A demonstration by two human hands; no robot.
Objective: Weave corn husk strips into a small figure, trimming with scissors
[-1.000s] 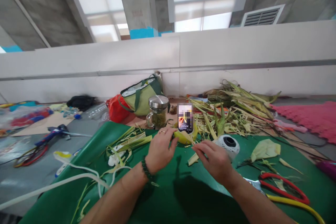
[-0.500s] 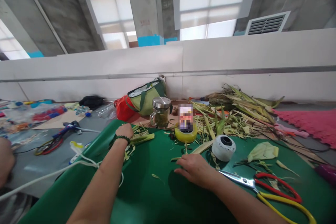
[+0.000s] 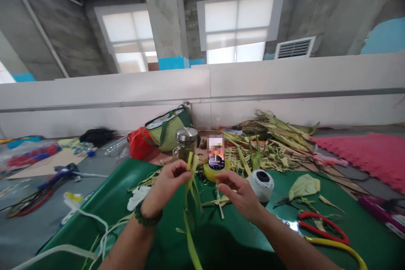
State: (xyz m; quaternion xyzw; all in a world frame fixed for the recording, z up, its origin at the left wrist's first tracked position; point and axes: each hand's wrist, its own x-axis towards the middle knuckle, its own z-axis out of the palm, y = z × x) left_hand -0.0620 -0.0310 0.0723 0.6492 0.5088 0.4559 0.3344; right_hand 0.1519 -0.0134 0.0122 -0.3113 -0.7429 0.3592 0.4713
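Left fingers [image 3: 179, 168] pinch the green husk strip [image 3: 188, 228] up top, its tail trailing to the near side! Right fingers [image 3: 228, 176], slightly parted, just beside the husk cross [image 3: 219, 203]. Farther off, phone [image 3: 217, 158] writing: too small to read.

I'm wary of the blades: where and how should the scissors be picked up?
Probably by the red handle and yellow handle, the right hand coming from the near right. The scissors point their handles that way, while the right forearm partly covers the blade end.
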